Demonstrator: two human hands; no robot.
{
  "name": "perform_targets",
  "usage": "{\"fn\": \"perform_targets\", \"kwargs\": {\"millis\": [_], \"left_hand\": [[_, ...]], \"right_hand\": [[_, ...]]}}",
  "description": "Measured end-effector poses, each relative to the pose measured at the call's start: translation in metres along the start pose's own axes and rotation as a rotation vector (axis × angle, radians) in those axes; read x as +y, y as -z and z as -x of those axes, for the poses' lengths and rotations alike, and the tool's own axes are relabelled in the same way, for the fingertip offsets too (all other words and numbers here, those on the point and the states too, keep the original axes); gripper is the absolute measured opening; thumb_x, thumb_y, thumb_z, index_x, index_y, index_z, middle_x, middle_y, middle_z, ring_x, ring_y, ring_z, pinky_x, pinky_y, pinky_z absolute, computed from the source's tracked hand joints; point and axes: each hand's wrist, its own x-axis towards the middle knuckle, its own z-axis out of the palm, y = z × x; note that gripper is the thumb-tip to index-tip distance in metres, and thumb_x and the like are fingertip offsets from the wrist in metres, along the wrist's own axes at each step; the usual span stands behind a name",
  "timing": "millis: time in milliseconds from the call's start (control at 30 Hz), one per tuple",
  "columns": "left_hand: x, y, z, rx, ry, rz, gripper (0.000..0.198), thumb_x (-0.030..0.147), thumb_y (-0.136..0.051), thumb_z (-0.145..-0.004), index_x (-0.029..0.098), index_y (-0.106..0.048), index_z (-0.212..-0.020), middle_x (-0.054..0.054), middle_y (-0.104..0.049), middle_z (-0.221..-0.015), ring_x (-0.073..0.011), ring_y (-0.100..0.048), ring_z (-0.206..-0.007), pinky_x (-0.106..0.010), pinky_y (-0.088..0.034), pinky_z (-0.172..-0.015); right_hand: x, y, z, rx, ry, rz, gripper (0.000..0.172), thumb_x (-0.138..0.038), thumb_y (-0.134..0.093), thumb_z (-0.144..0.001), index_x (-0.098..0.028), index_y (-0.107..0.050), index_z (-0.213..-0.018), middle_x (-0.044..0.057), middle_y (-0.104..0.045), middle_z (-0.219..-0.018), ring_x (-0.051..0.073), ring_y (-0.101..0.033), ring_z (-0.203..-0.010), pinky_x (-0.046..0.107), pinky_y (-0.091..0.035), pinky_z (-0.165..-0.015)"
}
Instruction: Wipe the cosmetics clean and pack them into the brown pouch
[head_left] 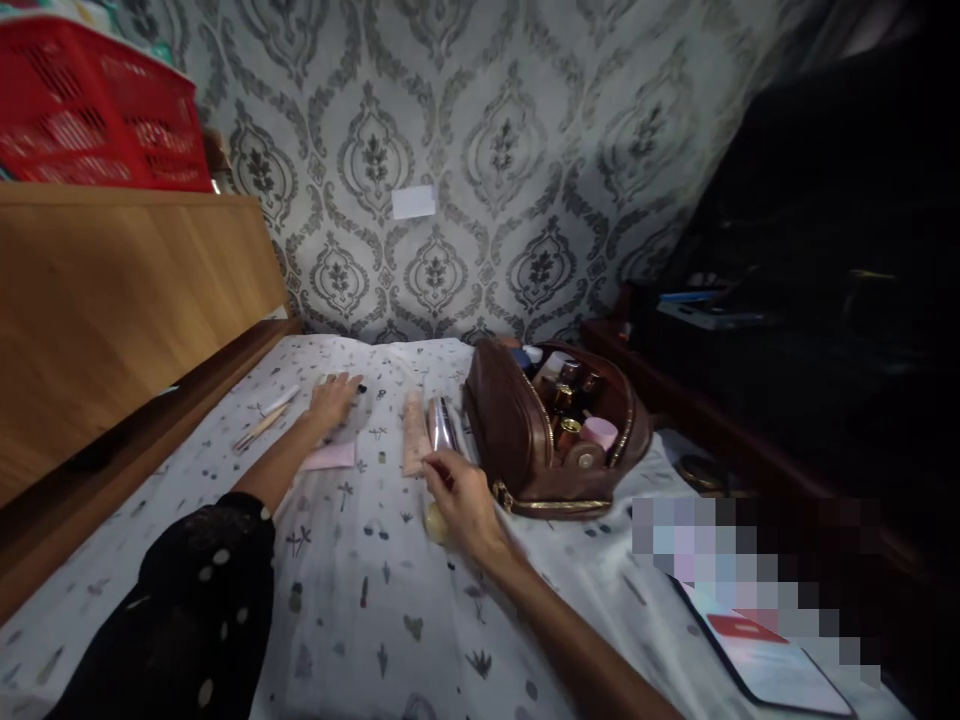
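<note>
My left hand (335,402) lies flat on the patterned sheet with its fingers stretched out. A small black thing (361,388) is by its fingertips, and a pink tube (330,456) rests just below the wrist. My right hand (463,500) has its fingers curled and pinched at the lower ends of a beige tube (415,430) and a shiny silver tube (443,425), which lie side by side. What the pinch holds, if anything, is hidden. Under that hand a round yellowish thing (436,522) shows in part.
An open brown zip bag (510,420) full of cosmetics bottles and jars stands right of the tubes. Slim brushes or pencils (262,425) lie left. A phone (780,650) is at lower right. Wooden furniture (135,300) with a red basket (105,110) borders the left; a patterned wall closes the back.
</note>
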Motion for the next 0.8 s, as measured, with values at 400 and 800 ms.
{"fn": "perform_targets", "kwargs": {"millis": [400,800], "left_hand": [[0.003,-0.017,-0.017,-0.022,-0.097,0.005,0.037,0.037,-0.062,-0.094,0.017,-0.059,-0.124,-0.010,-0.060,-0.127,-0.0240,-0.062,-0.110,-0.047,-0.054,-0.092],[0.041,0.031,0.055,0.170,-0.278,0.542,0.031,0.040,-0.038,-0.099,0.020,-0.059,-0.112,-0.003,-0.068,-0.106,-0.0182,-0.063,-0.096,-0.025,-0.048,-0.084]], "right_hand": [[0.008,0.002,0.019,-0.154,0.059,0.012,0.018,-0.028,-0.057,-0.090,-0.020,-0.067,-0.103,0.007,-0.067,-0.098,0.020,-0.063,-0.087,0.032,-0.050,-0.080],[0.017,-0.003,0.019,-0.042,0.043,-0.058,0.031,-0.031,-0.052,-0.092,-0.017,-0.061,-0.118,0.009,-0.066,-0.105,0.022,-0.064,-0.092,0.034,-0.052,-0.082]]}}
